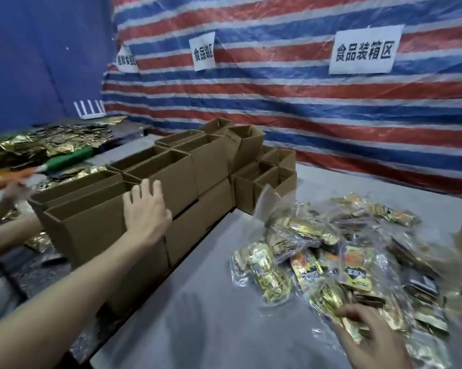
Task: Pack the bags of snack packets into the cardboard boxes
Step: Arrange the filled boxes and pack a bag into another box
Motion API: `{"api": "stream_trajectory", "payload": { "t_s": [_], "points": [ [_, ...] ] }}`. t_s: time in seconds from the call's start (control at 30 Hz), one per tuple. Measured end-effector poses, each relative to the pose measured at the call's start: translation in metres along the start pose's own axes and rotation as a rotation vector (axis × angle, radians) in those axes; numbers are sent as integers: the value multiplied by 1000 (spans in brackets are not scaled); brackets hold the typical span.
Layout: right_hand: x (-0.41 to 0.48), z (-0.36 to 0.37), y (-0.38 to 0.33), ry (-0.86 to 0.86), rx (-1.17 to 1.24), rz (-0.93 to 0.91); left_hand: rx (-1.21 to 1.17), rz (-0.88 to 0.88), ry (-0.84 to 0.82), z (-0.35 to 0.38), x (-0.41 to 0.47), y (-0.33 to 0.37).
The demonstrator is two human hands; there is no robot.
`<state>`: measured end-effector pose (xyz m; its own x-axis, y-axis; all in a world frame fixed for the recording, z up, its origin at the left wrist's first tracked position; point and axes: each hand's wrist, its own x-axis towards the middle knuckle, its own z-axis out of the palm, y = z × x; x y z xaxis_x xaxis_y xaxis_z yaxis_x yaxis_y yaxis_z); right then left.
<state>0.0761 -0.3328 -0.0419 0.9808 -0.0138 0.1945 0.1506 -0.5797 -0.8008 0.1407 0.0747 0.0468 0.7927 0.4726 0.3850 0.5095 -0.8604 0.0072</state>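
The left hand [144,209] lies flat, fingers apart, on a cardboard box [91,222], probably steadying it. The right hand [368,334] rests loosely curled on the bags of snack packets [331,262], seemingly reaching for one.

I count about a dozen open cardboard boxes [155,182] stacked left of centre, with part of another at the right edge. Clear bags of snack packets [339,257] are heaped lower right, overlapping too much to number. Three paper signs [364,50] hang above.
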Motion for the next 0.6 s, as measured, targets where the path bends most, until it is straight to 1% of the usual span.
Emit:
{"api": "stream_trajectory", "payload": {
  "t_s": [0.07, 0.1, 0.17, 0.23, 0.3, 0.4, 0.6],
  "points": [
    [3, 0, 5, 8, 33, 2, 143, -152, -59, -9, 14, -17],
    [4, 0, 6, -7, 49, -5, 192, -193, -88, -12, 15, -25],
    [6, -2, 7, -35, 68, -13, 236, -228, -156, -13, 17, -39],
    [7, 0, 9, -38, 74, -5, 199, -244, -221, -17, 17, -47],
    [7, 3, 6, -33, 86, 13, 152, -218, -224, -27, 13, -47],
    [5, 6, -2, -38, 87, -14, 122, -164, -214, -53, 3, -37],
    [2, 0, -10, -49, 114, -67, 119, -5, -101, -121, -30, -1]
  ]
}}
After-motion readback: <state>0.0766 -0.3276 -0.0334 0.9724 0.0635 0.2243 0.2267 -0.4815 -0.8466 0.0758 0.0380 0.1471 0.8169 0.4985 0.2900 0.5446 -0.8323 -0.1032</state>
